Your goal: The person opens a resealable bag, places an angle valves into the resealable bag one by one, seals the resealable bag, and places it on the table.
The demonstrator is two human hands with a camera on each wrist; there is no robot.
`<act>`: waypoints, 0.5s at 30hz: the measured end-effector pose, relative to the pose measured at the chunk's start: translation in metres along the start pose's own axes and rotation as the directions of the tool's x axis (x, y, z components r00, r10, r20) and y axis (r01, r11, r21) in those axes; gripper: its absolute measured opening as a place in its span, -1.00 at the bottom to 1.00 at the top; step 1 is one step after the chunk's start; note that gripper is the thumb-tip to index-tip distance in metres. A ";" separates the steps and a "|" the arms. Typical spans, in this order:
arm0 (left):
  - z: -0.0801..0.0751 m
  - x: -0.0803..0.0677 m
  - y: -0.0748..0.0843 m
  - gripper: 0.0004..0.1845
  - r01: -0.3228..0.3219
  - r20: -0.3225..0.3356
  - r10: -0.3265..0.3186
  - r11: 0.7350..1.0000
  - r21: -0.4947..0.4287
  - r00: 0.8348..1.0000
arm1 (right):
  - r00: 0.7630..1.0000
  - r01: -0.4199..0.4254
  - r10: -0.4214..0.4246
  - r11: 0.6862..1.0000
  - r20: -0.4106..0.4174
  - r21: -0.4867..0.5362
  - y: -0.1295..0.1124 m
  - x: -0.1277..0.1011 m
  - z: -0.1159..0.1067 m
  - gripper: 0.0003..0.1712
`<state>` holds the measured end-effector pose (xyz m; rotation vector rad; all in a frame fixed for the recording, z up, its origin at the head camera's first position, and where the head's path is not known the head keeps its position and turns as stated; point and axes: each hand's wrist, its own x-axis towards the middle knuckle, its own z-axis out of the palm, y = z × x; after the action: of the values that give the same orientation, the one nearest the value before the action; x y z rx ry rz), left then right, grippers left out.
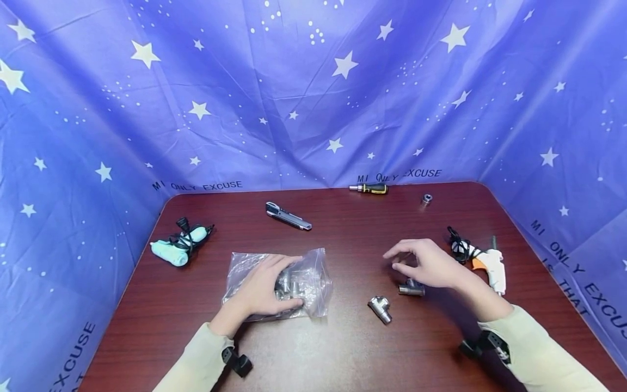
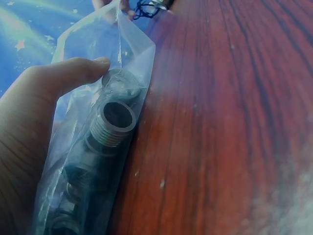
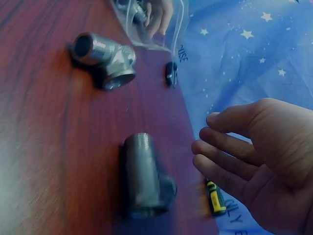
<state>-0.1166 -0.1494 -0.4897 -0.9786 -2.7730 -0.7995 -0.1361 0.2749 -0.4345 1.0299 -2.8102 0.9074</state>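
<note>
A clear plastic bag (image 1: 317, 275) with metal pipe fittings (image 2: 111, 125) inside lies left of centre. My left hand (image 1: 264, 288) grips it from above, thumb and fingers spread around the fittings. Over the right side of the table, my right hand (image 1: 433, 265) hovers with loosely bent fingers and holds nothing. Just below it lies one metal tee fitting (image 1: 411, 290), partly covered by the hand in the head view. Between that fitting and the bag rests another metal tee fitting (image 1: 380, 309), its threaded stem toward me.
A light-blue tool (image 1: 171, 250) wrapped in black cord lies at the left. Toward the back are a utility knife (image 1: 289, 216), a yellow-black screwdriver (image 1: 373, 189) and a small metal part (image 1: 426, 199). A white glue gun (image 1: 496, 269) lies beyond the right forearm. Starry curtains enclose the table.
</note>
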 end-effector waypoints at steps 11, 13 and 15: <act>0.000 0.001 0.000 0.01 -0.002 -0.004 0.002 1.000 0.009 1.000 | 0.999 0.003 -0.003 1.000 0.038 -0.021 0.016 -0.033 -0.004 -0.70; 0.001 0.000 -0.001 0.01 0.002 -0.003 -0.002 1.000 0.008 1.000 | 0.998 -0.002 0.003 1.000 0.057 -0.022 0.018 -0.039 -0.002 -0.68; 0.001 -0.001 -0.002 0.01 0.005 -0.002 -0.005 1.000 0.008 1.000 | 0.997 -0.002 0.004 1.000 0.076 -0.023 0.020 -0.044 0.000 -0.65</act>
<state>-0.1171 -0.1504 -0.4916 -0.9690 -2.7759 -0.7888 -0.1136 0.3133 -0.4536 1.0805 -2.8771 0.8523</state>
